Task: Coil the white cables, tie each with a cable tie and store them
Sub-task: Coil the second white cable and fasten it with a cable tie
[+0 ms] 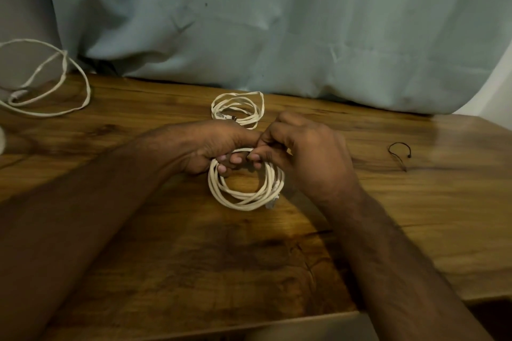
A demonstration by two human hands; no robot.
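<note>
Item 1: white round-section cable wound into a flat coil [245, 188], lying near the middle of the wooden desk [171, 257]. Its top arc is lifted into both hands. The left hand [210, 147] has its fingers curled under and around the strands, grip closed on the coil. The right hand [302, 152] pinches at the same spot, grip closed on the strands; whether a tie is already between its fingertips cannot be told, as the fingers hide the point of contact.

Item 2: second white cable coil, smaller and already bundled [237, 109], lying just beyond the hands toward the far edge of the desk, with a dark band across its near side.

Item 3: thin black cable tie, looped [399, 153], lying loose toward the right edge of the desk, well apart from the hands.

Item 4: loose white cable in wide open loops [47, 77], at the far left corner of the desk, not yet coiled.

Item 5: pale blue-grey cloth [277, 22], hanging behind the far edge.

Step in hand, by judgement: binding the coil. The next move calls for keeping the strands bunched in one hand while a tie is threaded and drawn tight.
</note>
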